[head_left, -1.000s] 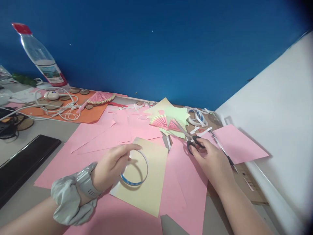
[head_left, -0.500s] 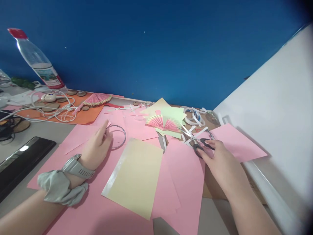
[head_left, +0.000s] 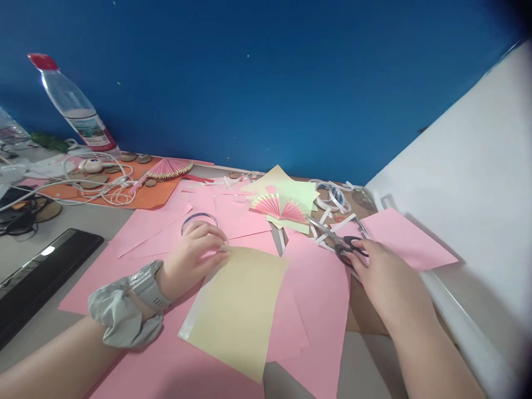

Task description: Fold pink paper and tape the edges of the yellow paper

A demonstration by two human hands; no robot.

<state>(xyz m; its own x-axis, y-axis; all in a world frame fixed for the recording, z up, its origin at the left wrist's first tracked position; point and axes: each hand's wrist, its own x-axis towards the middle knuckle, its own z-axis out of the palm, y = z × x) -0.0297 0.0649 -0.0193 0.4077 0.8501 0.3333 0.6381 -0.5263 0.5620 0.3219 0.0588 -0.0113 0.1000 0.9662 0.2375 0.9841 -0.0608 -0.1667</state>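
Note:
My left hand [head_left: 195,252], with a grey watch and scrunchie on its wrist, pinches the top left corner of a pale yellow sheet of paper [head_left: 236,310]. A shiny strip runs along that sheet's left edge. Behind the fingers lies a thin ring [head_left: 192,217], perhaps a tape roll, partly hidden by the hand. My right hand [head_left: 378,277] is closed on the black handles of a pair of scissors [head_left: 328,233], whose blades point left toward a pleated pink paper fan [head_left: 278,208]. Large pink sheets [head_left: 316,310] lie under the yellow one.
A bottle with a red cap [head_left: 78,105], white cables [head_left: 112,183] and a second pink fan [head_left: 170,168] stand or lie at the left. Nearer is a long black object [head_left: 45,277]. Tape rolls [head_left: 332,197] and paper scraps sit by the blue wall [head_left: 266,83]; a white panel [head_left: 474,166] bounds the right.
My left hand has moved right from beside the ring to the yellow sheet's corner and taken hold of it; the sheet's top edge now curves. The right hand still holds the scissors.

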